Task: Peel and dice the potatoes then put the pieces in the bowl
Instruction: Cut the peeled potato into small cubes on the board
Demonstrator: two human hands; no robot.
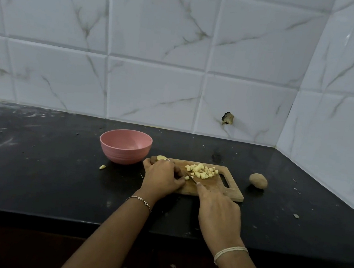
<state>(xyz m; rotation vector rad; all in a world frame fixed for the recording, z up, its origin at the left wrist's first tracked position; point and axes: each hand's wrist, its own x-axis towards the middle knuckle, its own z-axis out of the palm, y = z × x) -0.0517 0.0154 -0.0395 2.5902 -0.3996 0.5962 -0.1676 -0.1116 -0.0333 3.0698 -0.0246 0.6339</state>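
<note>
A wooden cutting board (229, 191) lies on the black counter. A heap of pale diced potato pieces (201, 171) sits on its far half. My left hand (163, 176) is curled over a potato piece at the board's left end, which it mostly hides; a peeled yellow bit (161, 158) shows past the fingers. My right hand (218, 208) grips a knife, whose blade (190, 176) points toward the left hand's fingertips. An empty pink bowl (125, 146) stands left of the board. An unpeeled brown potato (258, 180) lies right of the board.
One stray potato piece (102, 166) lies on the counter in front of the bowl. A tiled wall rises behind the counter and turns a corner at the right. The counter's front edge runs just under my forearms.
</note>
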